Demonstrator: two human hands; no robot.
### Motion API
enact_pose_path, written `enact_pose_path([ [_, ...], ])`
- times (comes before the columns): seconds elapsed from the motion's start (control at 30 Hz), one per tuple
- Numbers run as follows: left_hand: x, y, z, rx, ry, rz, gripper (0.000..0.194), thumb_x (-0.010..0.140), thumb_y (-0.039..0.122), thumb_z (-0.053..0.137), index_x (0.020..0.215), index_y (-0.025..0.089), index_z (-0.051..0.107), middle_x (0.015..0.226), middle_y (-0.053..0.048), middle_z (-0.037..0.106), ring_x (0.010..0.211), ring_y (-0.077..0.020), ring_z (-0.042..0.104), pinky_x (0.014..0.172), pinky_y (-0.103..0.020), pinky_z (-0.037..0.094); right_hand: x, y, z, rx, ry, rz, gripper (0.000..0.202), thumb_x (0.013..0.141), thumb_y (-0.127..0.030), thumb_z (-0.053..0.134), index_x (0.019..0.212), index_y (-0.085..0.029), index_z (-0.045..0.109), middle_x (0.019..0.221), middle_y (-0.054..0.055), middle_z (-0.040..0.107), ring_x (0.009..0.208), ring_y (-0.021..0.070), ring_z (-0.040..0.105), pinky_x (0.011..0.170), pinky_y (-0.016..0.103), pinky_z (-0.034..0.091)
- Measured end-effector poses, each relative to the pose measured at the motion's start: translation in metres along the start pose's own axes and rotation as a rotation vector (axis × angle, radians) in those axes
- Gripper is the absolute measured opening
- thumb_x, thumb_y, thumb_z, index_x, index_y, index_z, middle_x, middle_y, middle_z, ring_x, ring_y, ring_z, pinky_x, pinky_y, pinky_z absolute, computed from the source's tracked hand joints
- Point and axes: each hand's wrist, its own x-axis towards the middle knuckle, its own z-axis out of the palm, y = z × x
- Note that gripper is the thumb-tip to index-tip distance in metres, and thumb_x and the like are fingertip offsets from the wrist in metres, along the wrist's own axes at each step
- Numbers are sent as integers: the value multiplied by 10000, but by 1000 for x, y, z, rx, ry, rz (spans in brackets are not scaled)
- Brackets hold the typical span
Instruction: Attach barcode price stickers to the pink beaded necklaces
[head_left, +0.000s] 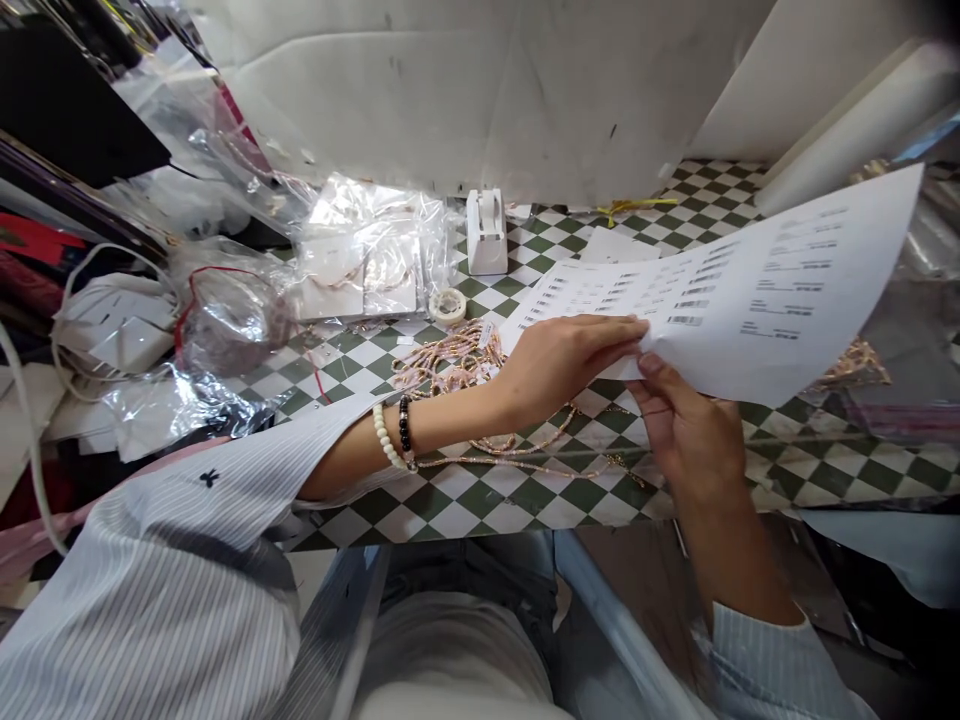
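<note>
A white sheet (pixel 795 290) printed with rows of barcodes and small text is held up over the right half of the table. Pinched on its lower edge is my right hand (pixel 694 420), thumb on the printed face. My left hand (pixel 566 360) lies against the same edge, its fingers pressed together and their tips meeting the right thumb. Behind the left wrist sits a pile of pink and gold bead strands (pixel 450 358). One loose strand (pixel 525 465) with a chain end runs along the table below the hands.
On the checkered table (pixel 480 510) stand a white tape dispenser (pixel 487 235) and a tape roll (pixel 448 306). Clear bags (pixel 375 250) with carded jewellery lie left of them. More bags, a white cable (pixel 26 430) and a bundle of beads (pixel 859 365) flank the sides.
</note>
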Motion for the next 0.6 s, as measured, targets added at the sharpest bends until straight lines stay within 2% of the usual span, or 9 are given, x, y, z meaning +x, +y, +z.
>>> enact_pose_path([
  [0.2, 1, -2, -7, 88, -61, -27, 226, 1031, 261, 576, 1126, 158, 753, 1099, -68, 807, 964, -205, 785, 813, -296, 615, 1, 11, 0, -77, 49, -71, 562, 522, -188, 936, 1040, -187, 718, 1119, 41, 756, 1085, 240, 704, 843, 334, 644],
  [0.3, 3, 0, -10, 120, -101, -24, 247, 1043, 258, 540, 1098, 145, 754, 1055, -95, 807, 911, -224, 783, 746, -309, 588, 3, 14, -1, -106, 25, -119, 603, 512, -210, 948, 1069, -178, 719, 1190, 66, 743, 1141, 278, 693, 958, 426, 626],
  [0.4, 5, 0, -12, 144, -150, -9, 227, 1023, 198, 548, 1062, 125, 759, 1007, -121, 797, 846, -233, 770, 688, -318, 552, 4, 15, -1, -112, -3, -170, 669, 507, -183, 949, 1131, -191, 708, 1224, 55, 735, 1205, 270, 670, 1102, 452, 548],
  [0.5, 9, -4, -14, 114, -184, 39, 219, 1017, 185, 558, 1028, 148, 774, 1045, -111, 781, 867, -193, 749, 723, -294, 541, 7, 18, -2, -105, 0, -184, 692, 518, -170, 941, 1164, -197, 694, 1221, 47, 736, 1214, 264, 668, 1136, 455, 518],
  [0.6, 12, -9, -16, -27, -142, 63, 187, 991, 181, 609, 996, 138, 791, 1015, -101, 782, 872, -170, 736, 779, -281, 550, 11, 22, -5, -97, 11, -164, 633, 520, -189, 933, 1110, -183, 704, 1149, 51, 753, 1145, 276, 697, 1091, 481, 552],
])
